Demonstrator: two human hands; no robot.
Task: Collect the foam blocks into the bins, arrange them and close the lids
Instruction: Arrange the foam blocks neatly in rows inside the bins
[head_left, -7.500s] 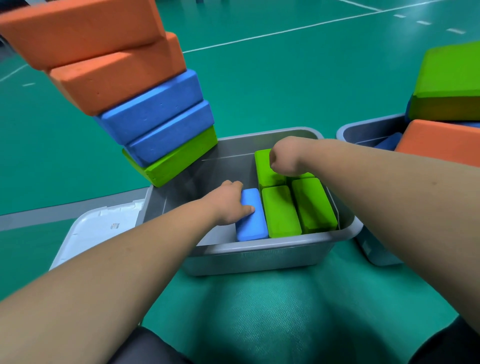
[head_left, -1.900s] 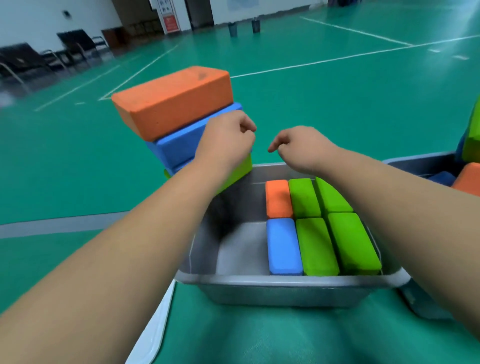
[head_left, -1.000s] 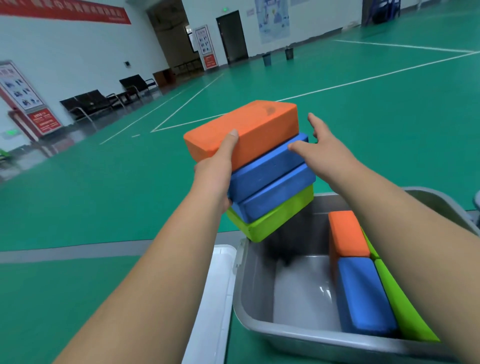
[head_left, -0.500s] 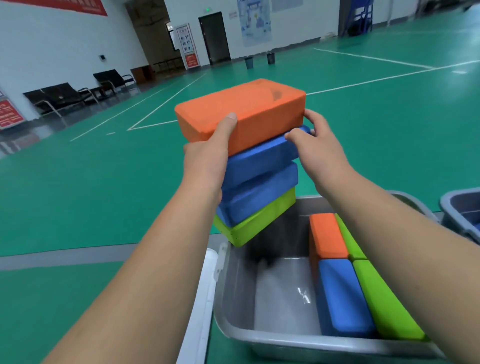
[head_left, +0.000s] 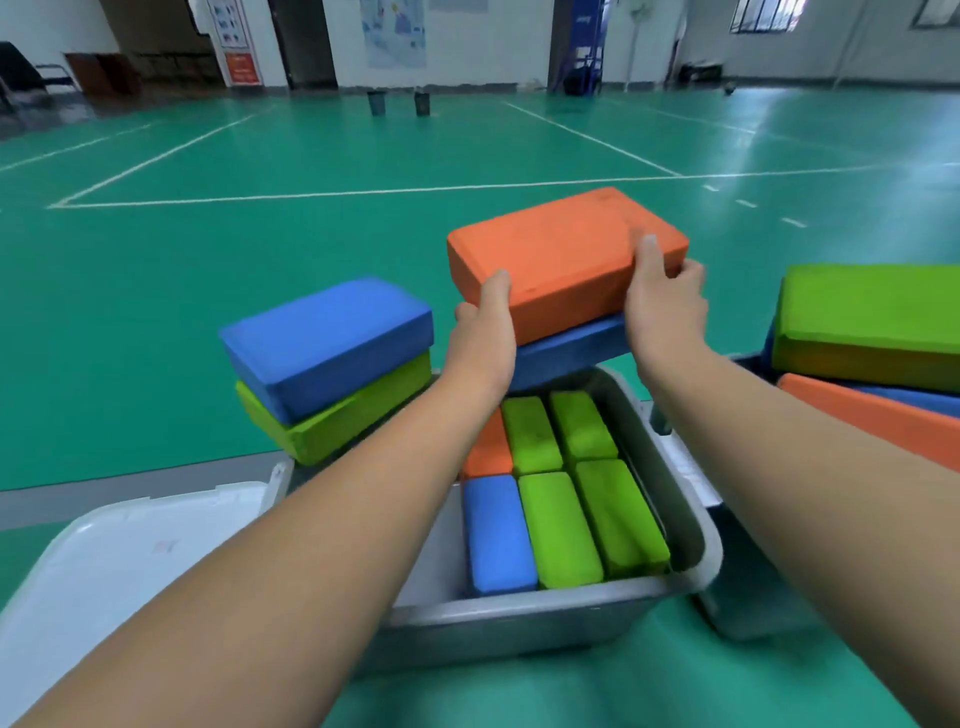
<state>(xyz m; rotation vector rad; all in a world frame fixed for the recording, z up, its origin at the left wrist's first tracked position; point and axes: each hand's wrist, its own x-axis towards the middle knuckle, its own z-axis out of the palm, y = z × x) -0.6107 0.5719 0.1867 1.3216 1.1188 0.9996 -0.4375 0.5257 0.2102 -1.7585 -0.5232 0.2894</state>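
- Far left, down low: got a white lid (head_left: 119, 561) lying flat on the green floor, just beside the grey bin (head_left: 680, 499).
- Next over, seeing a loose blue block (head_left: 327, 338) stacked on a loose green block (head_left: 358, 410), by the bin's far-left corner.
- Then the left hand (head_left: 483, 338), clamped onto the near-left end of the orange block (head_left: 561, 254), thumb up against its side.
- Tucked right under that, a carried blue block (head_left: 571, 348), with the pair up in the air over the bin's far end.
- Down in the bin, packed along the right side: a packed orange block (head_left: 488, 452), a packed blue block (head_left: 496, 535) and four packed green blocks (head_left: 558, 525).
- Right hand (head_left: 667, 306) gripping the orange block's right end, thumb on top, fingers round the edge.
- Far right, a second bin (head_left: 748, 613) just beside the first, piled with a big green block (head_left: 872, 317) over an orange slab (head_left: 872, 421).
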